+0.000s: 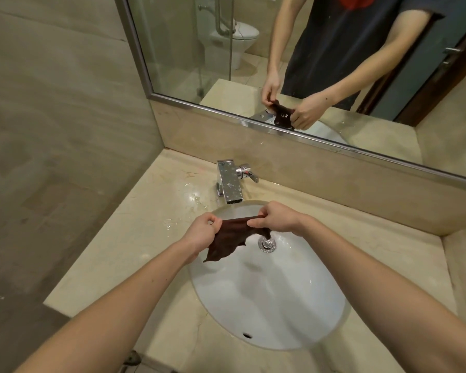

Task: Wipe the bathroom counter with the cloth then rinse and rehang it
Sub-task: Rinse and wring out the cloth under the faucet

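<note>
A small dark brown cloth (230, 239) hangs stretched between both hands above the white oval sink (275, 297). My left hand (202, 231) pinches its left top corner. My right hand (276, 218) pinches the right top edge, just below the chrome faucet spout (233, 188). The lower part of the cloth droops toward the basin's left side. No water runs from the spout. The beige marble counter (135, 246) around the sink shows wet patches near the faucet.
A chrome drain (267, 243) sits in the basin behind the cloth. The faucet lever (249, 173) points right. A large mirror (307, 63) spans the back wall above a marble backsplash. A tiled wall stands to the left, and the counter's front edge drops off at lower left.
</note>
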